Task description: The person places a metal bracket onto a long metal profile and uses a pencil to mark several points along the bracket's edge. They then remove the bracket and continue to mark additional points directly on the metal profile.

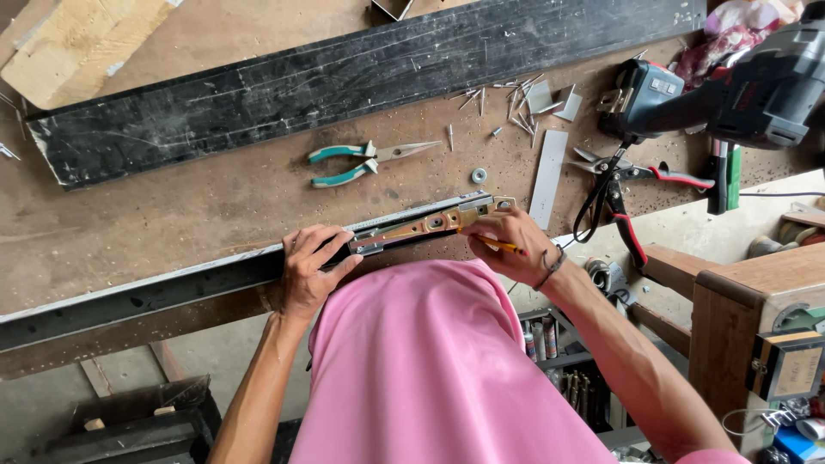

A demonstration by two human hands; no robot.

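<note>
A long dark metal profile (172, 288) lies along the near edge of the brown workbench (172, 206). A brass-coloured metal hinge fitting (425, 226) sits on its right end. My left hand (311, 268) presses down on the profile just left of the fitting, fingers spread over its end. My right hand (509, 242) grips a yellow pencil (497, 245) with its tip at the right part of the fitting. My pink shirt (430, 369) fills the lower middle of the view.
A black plank (344, 77) lies across the far bench. Teal-handled pliers (361, 161), loose screws (507, 99), a washer (479, 175), a flat metal strip (548, 176), red-handled snips (636, 176) and a dark cordless drill (730, 94) lie on the bench. A wooden stand (730, 318) is at right.
</note>
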